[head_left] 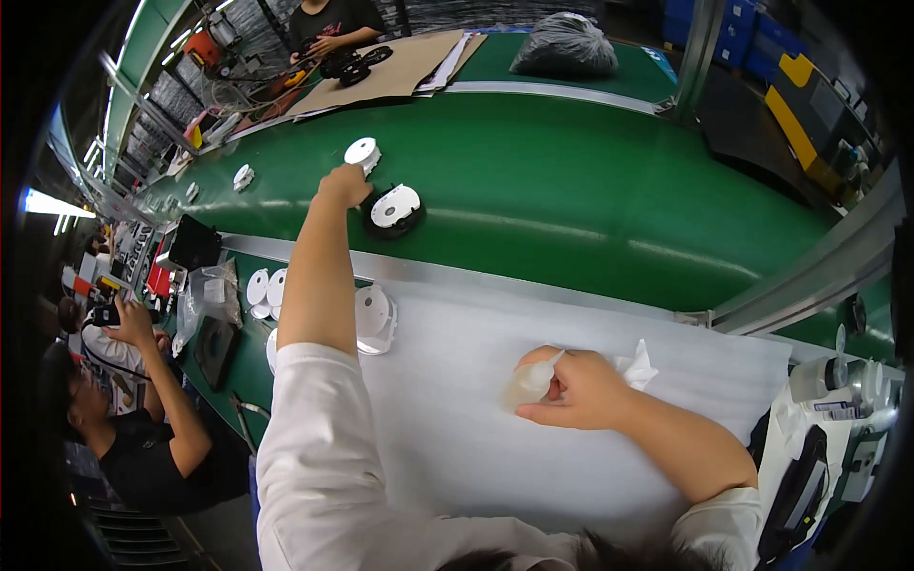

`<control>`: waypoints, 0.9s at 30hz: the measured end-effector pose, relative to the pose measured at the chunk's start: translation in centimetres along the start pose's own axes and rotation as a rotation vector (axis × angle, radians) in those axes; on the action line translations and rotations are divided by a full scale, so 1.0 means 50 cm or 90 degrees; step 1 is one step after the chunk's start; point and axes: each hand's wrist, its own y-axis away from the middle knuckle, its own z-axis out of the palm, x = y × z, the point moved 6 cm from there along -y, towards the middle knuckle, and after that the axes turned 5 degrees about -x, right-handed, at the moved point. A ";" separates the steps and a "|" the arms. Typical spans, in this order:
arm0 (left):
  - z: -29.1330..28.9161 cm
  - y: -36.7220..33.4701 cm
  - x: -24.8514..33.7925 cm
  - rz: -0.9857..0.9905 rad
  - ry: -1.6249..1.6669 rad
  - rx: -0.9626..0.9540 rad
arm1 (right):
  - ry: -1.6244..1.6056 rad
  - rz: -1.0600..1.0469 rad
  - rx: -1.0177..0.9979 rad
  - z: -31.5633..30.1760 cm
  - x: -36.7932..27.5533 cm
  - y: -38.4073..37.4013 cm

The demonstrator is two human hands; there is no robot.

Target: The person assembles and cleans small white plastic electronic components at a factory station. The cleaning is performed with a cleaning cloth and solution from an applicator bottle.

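My left hand stretches out over the green conveyor belt, fingers closed at the near edge of a white round plastic part; the fingertips are partly hidden. Just right of that hand lies another white round part, seated on a black base. In my right hand, above the white-covered worktop, is a translucent squeeze bottle with a thin nozzle, held tilted. A crumpled white tissue lies beyond the right wrist.
More white round parts sit at the worktop's left, partly behind my left arm. A metal post rises on the right, near jars. Left, a co-worker raises a dark object; another person works across the belt.
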 end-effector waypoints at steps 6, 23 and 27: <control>-0.039 0.079 0.064 0.091 -0.024 0.213 | 0.041 -0.002 0.019 -0.002 -0.007 -0.004; -0.087 0.264 0.010 0.247 0.058 0.506 | 0.052 0.027 -0.001 0.013 -0.001 0.005; -0.123 0.498 0.034 0.364 0.219 0.668 | 0.051 -0.018 0.067 0.007 0.026 0.000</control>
